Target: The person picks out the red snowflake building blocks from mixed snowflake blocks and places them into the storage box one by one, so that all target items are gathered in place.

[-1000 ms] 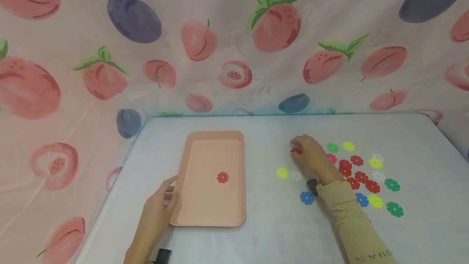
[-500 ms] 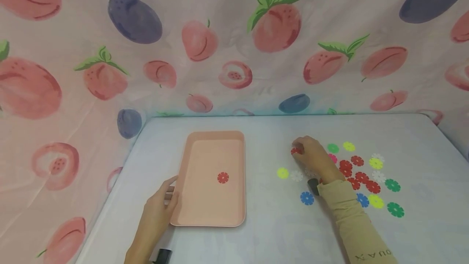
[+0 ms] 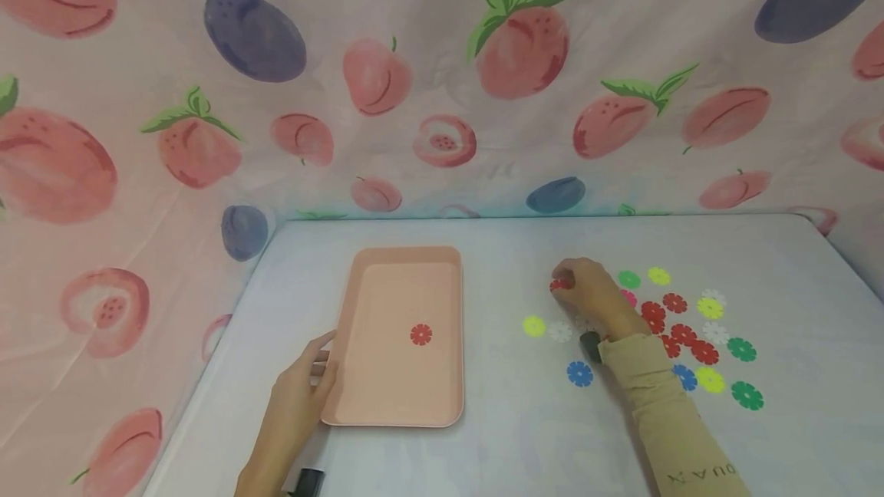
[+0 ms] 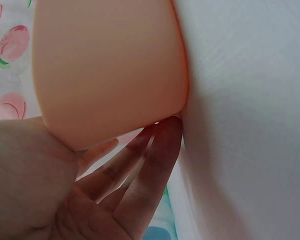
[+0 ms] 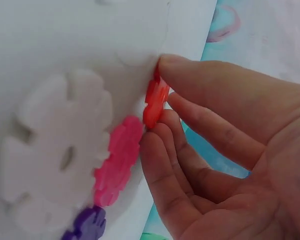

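Note:
At the left edge of a peach-coloured tray (image 3: 373, 397), my left hand (image 3: 297, 390) rests its relaxed fingers and thumb against the outer wall. The left wrist view shows its fingertips (image 4: 171, 130) low on the wall, near the tabletop. One red notched plastic disc (image 3: 421, 334) lies inside the tray. Out on the right, my right hand (image 3: 590, 294) pinches another red notched disc (image 5: 156, 97) between thumb and fingertips, holding it on edge close over the table. Beside it in the right wrist view are a large white disc (image 5: 55, 150), a pink one (image 5: 121, 160) and a purple one (image 5: 87, 223).
Several red, yellow, green, blue and white discs are scattered around the right forearm, with a red cluster (image 3: 652, 317) in the middle. A yellow disc (image 3: 534, 326) and a blue disc (image 3: 579, 373) lie nearer the tray. Fruit-print cloth (image 3: 442, 83) stands behind the white table (image 3: 497, 420).
My right hand's fingers have drawn in slightly around the red disc, staying at the same spot. The left hand and the tray have not moved.

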Demonstrator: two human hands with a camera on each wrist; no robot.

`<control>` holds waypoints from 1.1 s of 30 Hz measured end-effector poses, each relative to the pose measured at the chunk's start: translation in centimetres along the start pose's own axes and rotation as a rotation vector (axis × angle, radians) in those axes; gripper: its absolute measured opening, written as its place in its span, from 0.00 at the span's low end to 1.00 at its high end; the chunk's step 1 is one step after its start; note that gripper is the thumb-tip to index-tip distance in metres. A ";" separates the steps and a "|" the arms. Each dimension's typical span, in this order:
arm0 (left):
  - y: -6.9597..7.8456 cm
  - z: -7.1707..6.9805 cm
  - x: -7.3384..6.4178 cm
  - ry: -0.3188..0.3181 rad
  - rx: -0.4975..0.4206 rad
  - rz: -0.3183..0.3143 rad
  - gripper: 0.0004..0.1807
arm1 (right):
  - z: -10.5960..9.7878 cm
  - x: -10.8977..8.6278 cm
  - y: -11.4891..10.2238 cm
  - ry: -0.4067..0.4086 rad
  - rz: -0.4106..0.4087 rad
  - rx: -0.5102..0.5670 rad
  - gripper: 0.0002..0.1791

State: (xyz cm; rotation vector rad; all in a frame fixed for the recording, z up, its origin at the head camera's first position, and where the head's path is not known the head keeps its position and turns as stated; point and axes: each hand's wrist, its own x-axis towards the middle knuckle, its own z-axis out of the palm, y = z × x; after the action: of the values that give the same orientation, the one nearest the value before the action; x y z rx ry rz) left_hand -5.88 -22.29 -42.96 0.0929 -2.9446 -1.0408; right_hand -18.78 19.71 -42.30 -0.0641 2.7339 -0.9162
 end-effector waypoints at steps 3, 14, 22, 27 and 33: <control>0.0 0.0 0.0 -0.001 0.001 -0.005 0.26 | -0.1 0.1 0.0 -0.016 0.021 0.005 0.19; -0.2 0.1 0.0 0.004 -0.001 0.005 0.26 | -0.2 0.2 0.0 -0.020 0.035 -0.006 0.17; -0.2 0.0 0.0 0.001 0.000 0.008 0.26 | -0.1 -0.1 -0.1 -0.002 0.029 -0.025 0.19; -0.2 0.1 0.0 0.007 0.004 0.007 0.26 | -0.1 -0.2 -0.2 0.019 0.024 -0.030 0.19; -0.3 0.2 0.1 0.014 0.005 0.004 0.25 | -0.2 -0.3 -0.4 0.029 0.011 -0.044 0.20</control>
State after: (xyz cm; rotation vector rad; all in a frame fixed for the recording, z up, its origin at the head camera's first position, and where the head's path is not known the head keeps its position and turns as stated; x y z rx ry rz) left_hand -5.94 -22.41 -43.25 0.0946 -2.9338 -1.0276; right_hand -18.55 19.55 -41.90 -0.0441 2.7780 -0.8609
